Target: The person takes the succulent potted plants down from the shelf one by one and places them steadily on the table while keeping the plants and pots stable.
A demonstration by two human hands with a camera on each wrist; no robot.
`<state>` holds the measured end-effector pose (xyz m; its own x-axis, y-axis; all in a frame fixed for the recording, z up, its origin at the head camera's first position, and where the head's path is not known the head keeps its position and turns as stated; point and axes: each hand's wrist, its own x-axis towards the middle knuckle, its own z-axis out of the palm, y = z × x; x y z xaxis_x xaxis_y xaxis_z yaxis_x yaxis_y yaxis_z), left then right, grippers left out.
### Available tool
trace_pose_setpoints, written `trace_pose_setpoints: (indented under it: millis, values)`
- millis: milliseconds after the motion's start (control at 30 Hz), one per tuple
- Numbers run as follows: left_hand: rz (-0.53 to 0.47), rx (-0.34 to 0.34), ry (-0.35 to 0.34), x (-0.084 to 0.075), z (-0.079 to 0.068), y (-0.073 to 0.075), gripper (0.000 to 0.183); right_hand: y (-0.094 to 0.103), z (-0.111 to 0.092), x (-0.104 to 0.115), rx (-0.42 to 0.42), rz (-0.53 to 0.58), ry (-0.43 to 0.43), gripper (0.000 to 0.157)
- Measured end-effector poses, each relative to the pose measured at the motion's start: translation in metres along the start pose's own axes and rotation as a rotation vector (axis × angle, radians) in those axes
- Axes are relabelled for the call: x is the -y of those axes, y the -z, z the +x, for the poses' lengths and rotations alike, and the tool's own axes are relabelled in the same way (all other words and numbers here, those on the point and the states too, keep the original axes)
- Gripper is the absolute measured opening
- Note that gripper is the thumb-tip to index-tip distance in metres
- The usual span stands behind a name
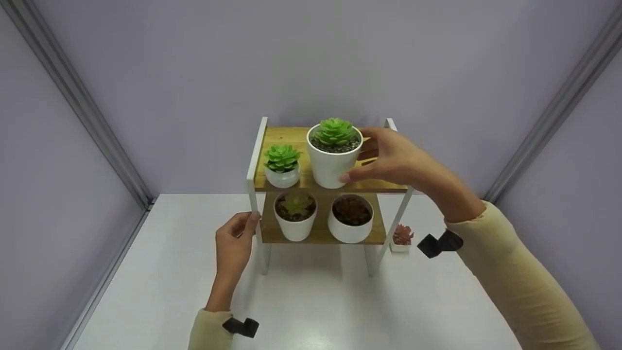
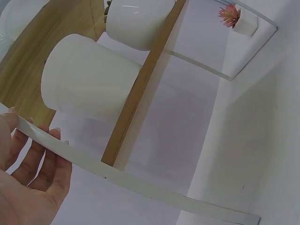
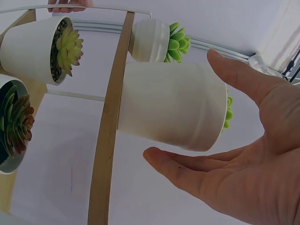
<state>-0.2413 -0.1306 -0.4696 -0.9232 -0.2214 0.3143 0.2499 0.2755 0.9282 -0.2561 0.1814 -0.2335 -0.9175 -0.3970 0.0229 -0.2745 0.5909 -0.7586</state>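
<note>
A two-tier stand (image 1: 289, 134) with wooden boards and a white frame stands on a white table. On its top board is a large white pot (image 1: 330, 163) (image 3: 173, 110) with a green succulent. My right hand (image 1: 359, 154) (image 3: 180, 104) is cupped round that pot from the right. Its thumb tip lies at the pot's base and its fingers are spread, with gaps to the wall showing in the right wrist view. My left hand (image 1: 243, 226) (image 2: 33, 154) holds the stand's front left leg (image 1: 255, 209) (image 2: 140, 183), fingers wrapped behind it.
A small pot (image 1: 282, 176) (image 3: 150, 40) with a green succulent sits at the top board's left. The lower board carries a pale-succulent pot (image 1: 295, 226) (image 2: 89, 84) and a dark red one (image 1: 351, 228). A tiny pink succulent (image 1: 402, 237) (image 2: 234, 18) stands on the table, right of the stand.
</note>
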Motion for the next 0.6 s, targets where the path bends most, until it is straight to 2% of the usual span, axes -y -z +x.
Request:
trace_pose_setpoints:
  millis: [200, 433, 600]
  values:
    - [-0.002, -0.008, -0.003, -0.002, 0.0, 0.0, 0.025, -0.004, 0.008, 0.001, -0.015, 0.031, -0.035, 0.098]
    - [-0.013, -0.003, -0.001, 0.0, 0.001, -0.001, 0.026, -0.008, 0.016, -0.001, -0.041, 0.012, -0.043, 0.101]
    - [-0.03, 0.007, -0.001, 0.001, 0.001, 0.0, 0.026, -0.014, 0.02, -0.001, -0.061, 0.047, -0.074, 0.107]
